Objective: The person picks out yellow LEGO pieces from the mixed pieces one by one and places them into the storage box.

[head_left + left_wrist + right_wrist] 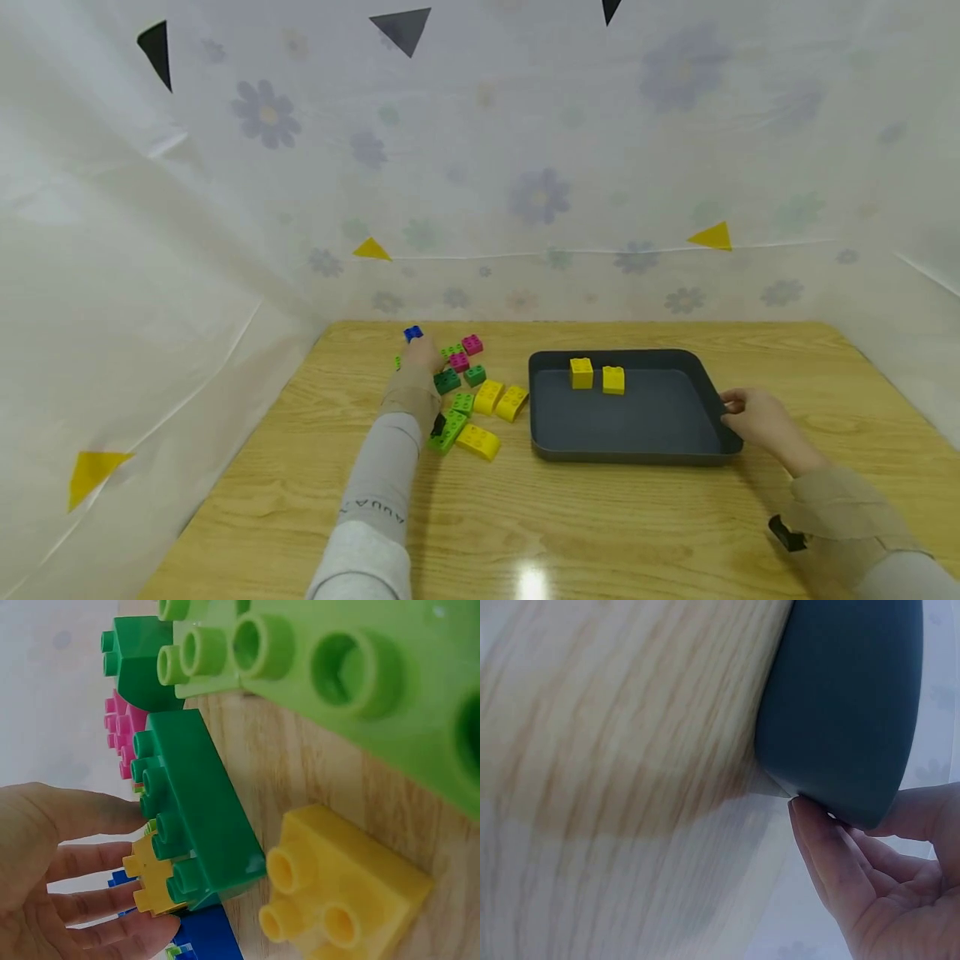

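My left hand [422, 354] reaches into the loose bricks at the left, beside a blue brick [413, 333]. In the left wrist view, its fingers and thumb are spread about a yellow brick [155, 877], partly hidden behind a long dark green brick [206, 817]; no firm hold on it shows. The left hand covers this yellow brick in the head view. At the right, my right hand [759, 419] pinches the side of a dark grey tray [630, 429] near its front right corner. Inside the tray stand two yellow bricks [581, 375], near its back wall.
Several yellow curved bricks [478, 442], light green bricks [450, 432], dark green bricks [447, 382] and pink bricks [472, 344] lie between the left arm and the tray. The wooden table [570, 517] meets a flower-printed sheet [540, 275] at the back.
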Available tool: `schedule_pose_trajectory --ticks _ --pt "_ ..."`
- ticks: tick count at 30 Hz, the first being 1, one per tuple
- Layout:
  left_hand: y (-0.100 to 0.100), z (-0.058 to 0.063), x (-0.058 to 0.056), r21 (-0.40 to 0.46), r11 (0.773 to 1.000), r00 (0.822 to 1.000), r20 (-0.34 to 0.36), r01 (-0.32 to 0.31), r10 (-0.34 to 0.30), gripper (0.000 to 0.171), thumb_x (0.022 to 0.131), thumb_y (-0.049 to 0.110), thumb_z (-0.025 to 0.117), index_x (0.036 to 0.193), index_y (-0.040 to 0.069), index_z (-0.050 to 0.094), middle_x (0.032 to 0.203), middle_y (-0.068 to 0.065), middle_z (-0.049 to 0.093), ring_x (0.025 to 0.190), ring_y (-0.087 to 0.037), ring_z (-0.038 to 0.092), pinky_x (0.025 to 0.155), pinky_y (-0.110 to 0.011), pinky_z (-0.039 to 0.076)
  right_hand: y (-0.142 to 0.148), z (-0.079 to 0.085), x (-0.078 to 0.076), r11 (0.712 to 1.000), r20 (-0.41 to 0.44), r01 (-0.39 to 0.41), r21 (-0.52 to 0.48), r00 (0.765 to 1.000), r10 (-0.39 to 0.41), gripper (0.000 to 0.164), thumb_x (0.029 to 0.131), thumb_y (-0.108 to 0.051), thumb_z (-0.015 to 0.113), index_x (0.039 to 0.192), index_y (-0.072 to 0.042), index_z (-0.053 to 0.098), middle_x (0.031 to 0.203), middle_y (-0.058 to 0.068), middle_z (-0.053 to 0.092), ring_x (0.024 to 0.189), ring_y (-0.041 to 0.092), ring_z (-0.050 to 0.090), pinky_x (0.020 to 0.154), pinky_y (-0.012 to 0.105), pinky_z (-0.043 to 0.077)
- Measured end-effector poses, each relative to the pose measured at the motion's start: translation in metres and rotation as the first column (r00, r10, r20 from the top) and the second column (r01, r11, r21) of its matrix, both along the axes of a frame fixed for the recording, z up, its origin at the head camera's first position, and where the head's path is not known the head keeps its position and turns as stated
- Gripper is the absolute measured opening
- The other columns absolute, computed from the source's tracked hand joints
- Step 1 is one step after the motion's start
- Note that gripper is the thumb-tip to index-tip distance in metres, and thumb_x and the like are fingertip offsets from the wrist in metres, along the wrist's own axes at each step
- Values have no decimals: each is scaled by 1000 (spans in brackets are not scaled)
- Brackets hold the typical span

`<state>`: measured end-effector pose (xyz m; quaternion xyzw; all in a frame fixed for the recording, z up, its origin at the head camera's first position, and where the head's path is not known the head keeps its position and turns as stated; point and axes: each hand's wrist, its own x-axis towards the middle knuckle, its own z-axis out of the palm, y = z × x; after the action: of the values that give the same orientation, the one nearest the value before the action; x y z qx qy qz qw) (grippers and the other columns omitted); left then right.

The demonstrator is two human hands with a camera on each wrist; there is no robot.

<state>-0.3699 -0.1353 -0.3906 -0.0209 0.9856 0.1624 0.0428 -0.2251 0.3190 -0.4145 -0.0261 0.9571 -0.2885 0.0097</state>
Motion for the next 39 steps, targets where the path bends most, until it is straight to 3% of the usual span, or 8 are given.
schedule_pose_trajectory --ticks 13,23,27,36,39 --pt "1 -5 -7 -19 998 998 -37 -55 54 24 89 7 55 109 -3 62 110 -27 58 96 -38 57 73 -44 51 -3 4 0 1000 -7 -2 -11 1000 2 38 82 2 56 111 24 46 97 38 54 89 48 53 64 42 50" --pt "4 -2 2 -21 997 996 -49 -72 71 24 89 7 55 110 -2 62 116 -26 55 103 -40 54 80 -45 49 -1 2 0 1000 -11 -8 -6 1000 8 38 81 2 56 110 24 47 96 37 55 87 48 54 63 42 51" --pt "6 -2 2 -21 997 995 -60 -79 78 22 88 6 55 107 -2 63 112 -26 57 100 -38 55 76 -43 50 -1 2 0 1000 -10 -8 -5 1000 8 38 80 2 56 110 24 47 95 37 55 86 47 54 62 42 50" --pt "9 4 -6 -17 997 996 -39 -78 77 22 91 7 50 104 -6 64 102 -24 62 88 -33 61 68 -39 51 -1 2 -1 1000 6 -6 -8 1000 6 39 82 1 55 112 24 46 98 38 53 89 48 53 64 42 51" --pt "12 0 -18 1 994 994 -8 -105 105 23 91 7 49 102 -7 64 101 -24 62 91 -34 60 70 -40 51 -1 1 0 1000 2 -7 -9 1000 7 39 82 1 56 112 24 46 98 38 54 88 48 53 63 42 51"
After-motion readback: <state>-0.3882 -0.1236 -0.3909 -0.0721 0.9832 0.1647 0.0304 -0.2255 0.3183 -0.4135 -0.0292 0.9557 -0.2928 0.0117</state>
